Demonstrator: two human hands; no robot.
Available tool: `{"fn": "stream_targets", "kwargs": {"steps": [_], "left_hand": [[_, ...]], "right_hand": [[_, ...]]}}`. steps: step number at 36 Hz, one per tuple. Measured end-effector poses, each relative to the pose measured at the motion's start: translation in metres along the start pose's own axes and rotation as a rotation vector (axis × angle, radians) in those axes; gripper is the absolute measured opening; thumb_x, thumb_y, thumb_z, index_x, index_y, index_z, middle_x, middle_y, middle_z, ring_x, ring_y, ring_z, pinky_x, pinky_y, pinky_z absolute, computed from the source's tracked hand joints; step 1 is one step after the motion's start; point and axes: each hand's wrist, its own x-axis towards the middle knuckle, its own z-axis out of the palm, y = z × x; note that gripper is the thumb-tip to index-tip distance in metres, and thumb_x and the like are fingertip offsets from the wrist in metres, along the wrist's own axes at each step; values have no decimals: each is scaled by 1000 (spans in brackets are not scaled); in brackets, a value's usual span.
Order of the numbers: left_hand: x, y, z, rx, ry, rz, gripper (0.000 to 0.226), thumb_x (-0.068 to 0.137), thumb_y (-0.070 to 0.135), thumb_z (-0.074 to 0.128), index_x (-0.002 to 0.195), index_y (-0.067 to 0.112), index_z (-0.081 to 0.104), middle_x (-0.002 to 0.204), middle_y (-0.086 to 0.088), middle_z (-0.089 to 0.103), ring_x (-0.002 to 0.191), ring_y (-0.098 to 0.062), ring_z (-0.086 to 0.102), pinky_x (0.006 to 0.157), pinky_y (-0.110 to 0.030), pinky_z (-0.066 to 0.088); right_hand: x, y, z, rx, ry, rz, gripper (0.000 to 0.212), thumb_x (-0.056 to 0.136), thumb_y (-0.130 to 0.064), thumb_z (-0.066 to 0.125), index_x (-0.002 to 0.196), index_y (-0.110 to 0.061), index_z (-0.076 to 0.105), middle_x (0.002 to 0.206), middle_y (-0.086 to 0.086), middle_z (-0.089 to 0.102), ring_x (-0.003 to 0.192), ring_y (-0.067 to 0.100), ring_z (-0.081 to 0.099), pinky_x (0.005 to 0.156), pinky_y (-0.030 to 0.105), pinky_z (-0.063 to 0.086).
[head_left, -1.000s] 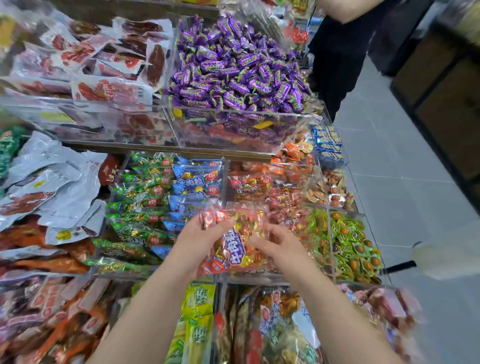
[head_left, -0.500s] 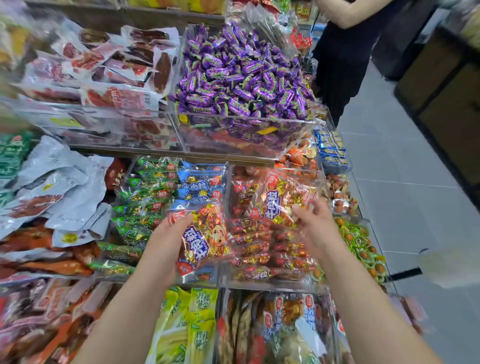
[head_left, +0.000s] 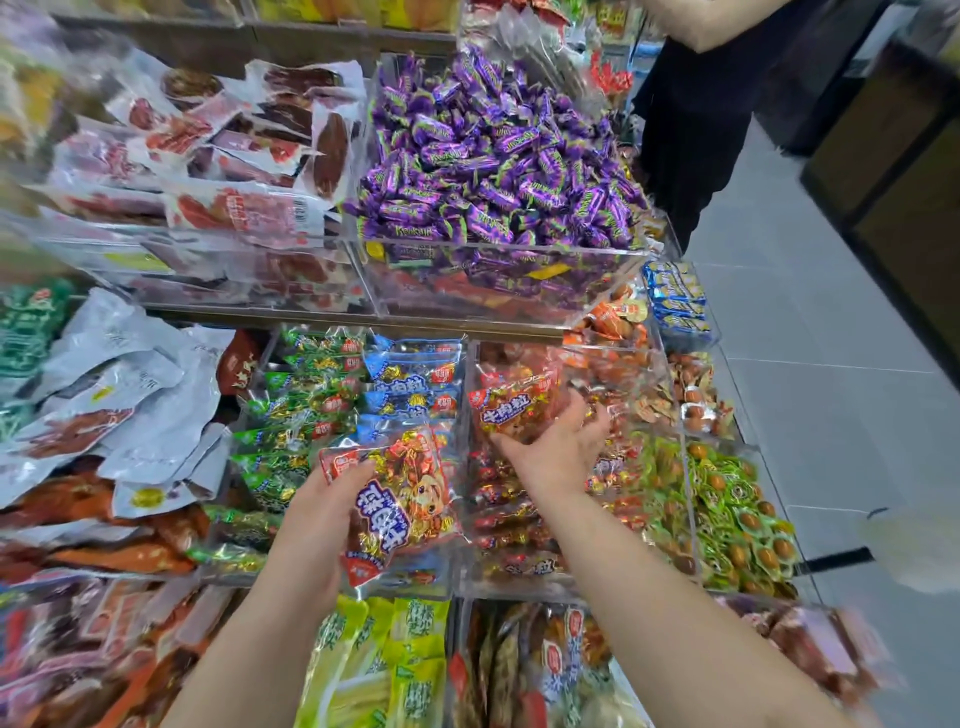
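My left hand (head_left: 317, 525) holds a clear red-edged snack bag (head_left: 395, 499) of gold-wrapped pieces, thumb on its top left corner, above the front of the shelf. My right hand (head_left: 558, 447) reaches into a clear bin (head_left: 566, 582) of red snack bags and holds a second bag (head_left: 514, 408) of the same kind from below, near the bin's back. The bag lies on its side over the pile.
Green and blue snack bags (head_left: 332, 405) fill the bin to the left. A higher bin (head_left: 509, 280) holds purple candies. White and red meat packs (head_left: 104, 374) lie at left. A person in black (head_left: 696, 130) stands at the aisle, tiled floor (head_left: 810, 364) at right.
My hands have parted, each with one bag. The right hand has carried its bag back and down into the red-bag bin. The left hand has stayed near the front with its bag.
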Motion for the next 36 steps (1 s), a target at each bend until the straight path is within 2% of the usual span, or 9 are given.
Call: {"fn": "stream_targets", "kwargs": {"steps": [3,5,11,18,21,26,30,33,36], "left_hand": [[2,0,-2,-10,5,-21,13,96,26,56,104,17,61,85,-9,76,72,-28,73,57,-35,55],[3,-1,-3,-14,11,-26,14,96,26,56,105,17,61,85,-10,76,75,-30,73,58,-36,56],[8,-1,-1,-8,4,-21,11,95,26,57,101,18,62,85,-9,76,72,-27,74,61,-36,56],[15,-7,-3,-2,11,-41,15,95,28,57,104,17,61,86,-9,76,73,-28,74,61,-37,57],[17,-7,-4,3,10,-44,16,95,29,57,104,17,62,87,-9,76,73,-27,74,58,-37,57],[16,-6,-3,16,18,-48,16,94,30,58,104,18,62,86,-7,76,72,-25,74,57,-35,56],[15,-6,-2,24,19,-51,16,94,31,58,105,20,63,88,-6,76,74,-24,74,57,-34,57],[15,-5,-1,19,8,-39,21,93,33,58,111,21,62,100,-8,74,90,-30,71,77,-47,58],[11,-3,5,-13,-30,-36,37,92,32,59,126,18,56,118,-11,68,109,-35,63,96,-58,47]], "right_hand": [[4,0,2,-50,29,-184,116,64,-54,79,145,-27,1,149,6,1,140,30,12,114,43,16],[8,-1,4,5,-1,-253,112,69,-51,76,146,-31,-3,148,-1,2,137,26,19,109,36,23],[24,-8,14,64,-4,-166,96,77,-49,71,146,-31,7,127,8,22,106,17,32,91,21,27],[17,8,18,-362,-151,-192,95,83,-56,59,149,-23,0,132,16,26,119,31,35,102,39,32],[22,2,15,-319,-192,-158,98,81,-56,61,148,-26,-3,135,14,20,124,31,30,105,41,28],[24,-1,3,-206,-65,-211,97,77,-56,66,147,-27,5,148,15,10,138,33,16,113,46,18],[18,5,-11,-84,-58,-203,95,79,-51,67,147,-25,6,148,15,11,138,31,18,114,49,20],[6,8,-25,56,-39,-171,87,82,-46,65,145,-29,7,147,2,6,135,22,20,115,44,21],[-16,4,-40,235,-63,-203,60,86,-40,63,133,-34,26,131,-15,17,111,-9,30,103,19,29]]}}
